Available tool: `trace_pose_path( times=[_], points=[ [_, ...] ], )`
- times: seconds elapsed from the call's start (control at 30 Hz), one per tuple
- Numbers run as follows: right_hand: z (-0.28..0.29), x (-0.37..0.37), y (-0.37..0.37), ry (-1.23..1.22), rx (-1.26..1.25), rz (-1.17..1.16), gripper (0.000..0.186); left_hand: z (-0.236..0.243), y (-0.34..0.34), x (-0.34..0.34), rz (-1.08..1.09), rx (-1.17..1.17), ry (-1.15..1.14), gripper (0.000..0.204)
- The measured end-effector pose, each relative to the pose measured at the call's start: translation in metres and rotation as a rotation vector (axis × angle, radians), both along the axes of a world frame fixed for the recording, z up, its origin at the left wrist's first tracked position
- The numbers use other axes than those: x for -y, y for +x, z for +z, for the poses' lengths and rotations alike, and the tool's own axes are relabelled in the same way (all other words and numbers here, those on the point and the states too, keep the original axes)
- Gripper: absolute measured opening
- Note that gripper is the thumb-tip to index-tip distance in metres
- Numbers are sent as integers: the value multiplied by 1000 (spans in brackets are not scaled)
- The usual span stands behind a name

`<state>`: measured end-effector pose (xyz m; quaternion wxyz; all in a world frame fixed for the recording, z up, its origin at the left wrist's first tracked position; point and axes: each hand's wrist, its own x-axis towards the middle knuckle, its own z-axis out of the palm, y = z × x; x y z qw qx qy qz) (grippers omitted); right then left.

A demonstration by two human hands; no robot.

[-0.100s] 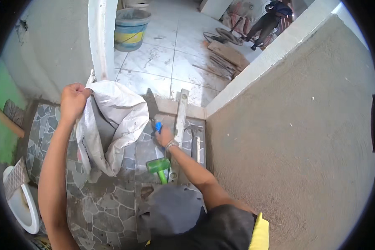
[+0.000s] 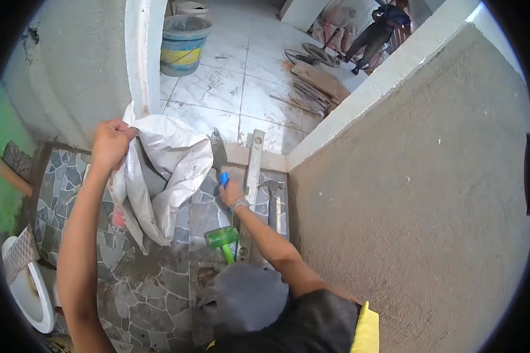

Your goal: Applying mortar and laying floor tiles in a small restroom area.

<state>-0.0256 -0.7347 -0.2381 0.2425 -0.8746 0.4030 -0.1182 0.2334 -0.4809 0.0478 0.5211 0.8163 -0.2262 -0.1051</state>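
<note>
one sack [image 2: 179, 157] in left hand [image 2: 111, 143], one trowel [image 2: 219, 154] in right hand [image 2: 233, 193].

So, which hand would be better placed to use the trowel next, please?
Probably the right hand: it grips the trowel, while the left hand holds the white sack by its rim.

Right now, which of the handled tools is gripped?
The grey metal trowel with the blue handle, held in the right hand; the green mallet and the dark-headed, pale-handled hammer lie unheld.
</note>
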Motion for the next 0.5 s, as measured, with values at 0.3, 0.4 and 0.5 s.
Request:
trace_pose_path(
  times=[0.3, 0.4, 0.5],
  points=[
    [13, -3, 10, -1, -32, -42, 50, -52, -2, -50, 50, 318, 7, 19],
    [46, -12, 29, 256, 328, -30, 59, -62, -20, -51, -3, 435, -80, 19],
    [94, -25, 52, 541, 624, 144, 68, -61, -43, -39, -136, 152, 49, 19]
  ],
)
